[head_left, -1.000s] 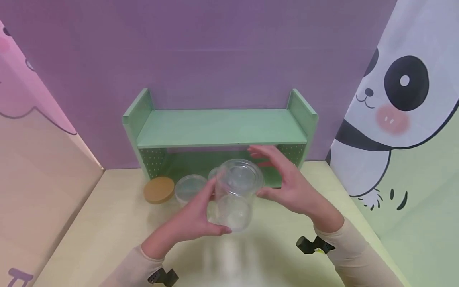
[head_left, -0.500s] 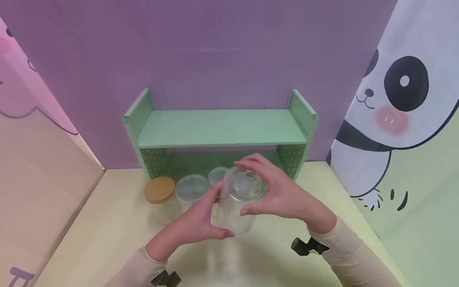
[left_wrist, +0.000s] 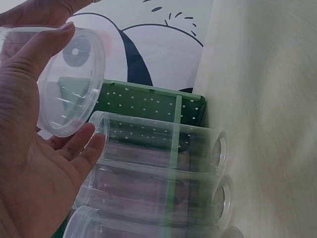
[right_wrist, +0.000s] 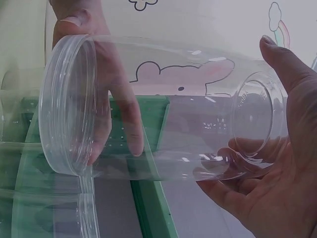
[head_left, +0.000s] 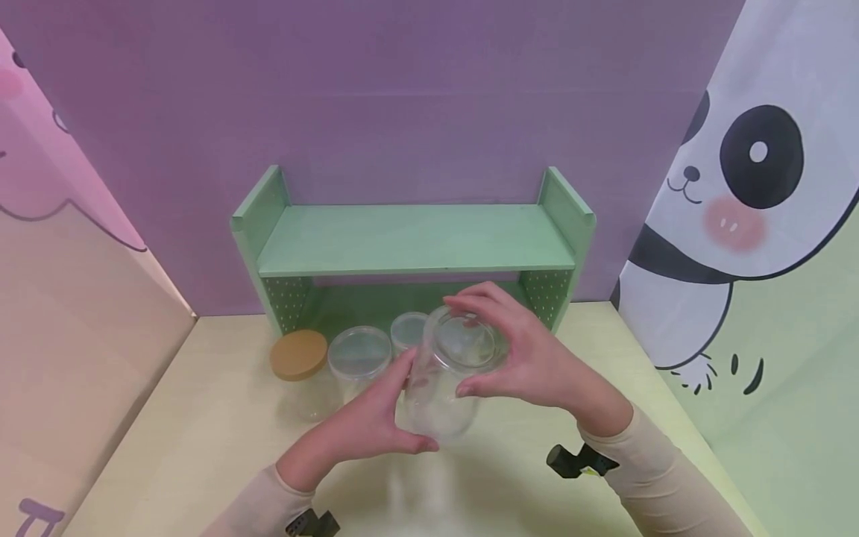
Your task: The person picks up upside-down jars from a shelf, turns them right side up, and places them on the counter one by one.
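Both hands hold a tall clear plastic jar (head_left: 439,406) above the table, tilted and upside down. Its clear lid (right_wrist: 67,109) faces down and its round base is uppermost. My left hand (head_left: 362,421) grips the lower, lidded end from the left, thumb in front. At the base end, the fingers and thumb of my right hand (head_left: 530,362) curl round the jar. Behind and left of it stand a jar with a cork-coloured lid (head_left: 298,356), a jar with a clear lid (head_left: 359,353) and a smaller-looking clear jar (head_left: 408,328), partly hidden.
A green two-tier shelf (head_left: 416,239) stands at the back of the pale table (head_left: 194,447), just behind the jars. A purple wall (head_left: 416,97) rises behind it. A panda-printed panel (head_left: 745,209) borders the right side, and a pink and beige panel (head_left: 80,298) the left.
The right hand has come from beside the jar to grip its upper end. The jar has shifted slightly right and its tilt has changed a little; the left hand keeps hold. The standing jars are unmoved.
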Action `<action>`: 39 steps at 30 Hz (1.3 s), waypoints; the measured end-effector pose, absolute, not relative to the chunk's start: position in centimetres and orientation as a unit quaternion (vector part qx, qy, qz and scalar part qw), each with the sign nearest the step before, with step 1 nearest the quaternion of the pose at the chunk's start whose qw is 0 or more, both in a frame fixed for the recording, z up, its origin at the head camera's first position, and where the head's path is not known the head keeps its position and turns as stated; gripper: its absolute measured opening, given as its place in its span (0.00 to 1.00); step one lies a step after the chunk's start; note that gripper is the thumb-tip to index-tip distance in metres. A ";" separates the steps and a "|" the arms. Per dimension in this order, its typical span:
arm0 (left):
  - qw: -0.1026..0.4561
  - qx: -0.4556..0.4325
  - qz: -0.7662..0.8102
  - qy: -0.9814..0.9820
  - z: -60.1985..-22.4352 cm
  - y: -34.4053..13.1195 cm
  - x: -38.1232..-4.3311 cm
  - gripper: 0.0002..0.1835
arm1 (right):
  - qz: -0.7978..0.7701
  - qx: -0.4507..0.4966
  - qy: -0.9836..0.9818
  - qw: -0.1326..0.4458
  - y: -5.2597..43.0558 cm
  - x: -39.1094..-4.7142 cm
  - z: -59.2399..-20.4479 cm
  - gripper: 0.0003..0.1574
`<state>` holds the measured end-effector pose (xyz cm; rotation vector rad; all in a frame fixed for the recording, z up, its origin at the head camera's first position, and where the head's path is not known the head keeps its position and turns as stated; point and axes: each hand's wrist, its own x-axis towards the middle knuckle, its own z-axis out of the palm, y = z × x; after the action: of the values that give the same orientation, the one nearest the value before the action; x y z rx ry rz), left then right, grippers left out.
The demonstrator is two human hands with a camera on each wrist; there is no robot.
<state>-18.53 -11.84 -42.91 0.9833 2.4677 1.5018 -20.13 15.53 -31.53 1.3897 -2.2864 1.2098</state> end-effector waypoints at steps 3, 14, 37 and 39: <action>0.048 0.321 0.497 0.805 -43.0 -11.8 -18.5 0.69 | 0.414 0.471 -0.771 0.105 15.5 -20.2 -31.6 0.62; 0.035 0.312 0.503 0.805 -43.1 -12.8 -18.5 0.60 | 0.447 0.481 -0.747 0.102 16.2 -20.8 -31.8 0.60; -0.053 0.357 0.535 0.764 -40.9 -18.1 -19.7 0.54 | 0.463 0.446 -0.764 0.058 18.2 -21.6 -33.8 0.63; -0.055 0.359 0.547 0.754 -40.7 -18.4 -19.8 0.53 | 0.462 0.442 -0.767 0.050 18.2 -21.7 -34.0 0.63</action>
<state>-19.78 -18.36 -40.68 1.1709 2.4554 1.7828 -21.66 18.19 -34.05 1.3458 -2.3356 1.4070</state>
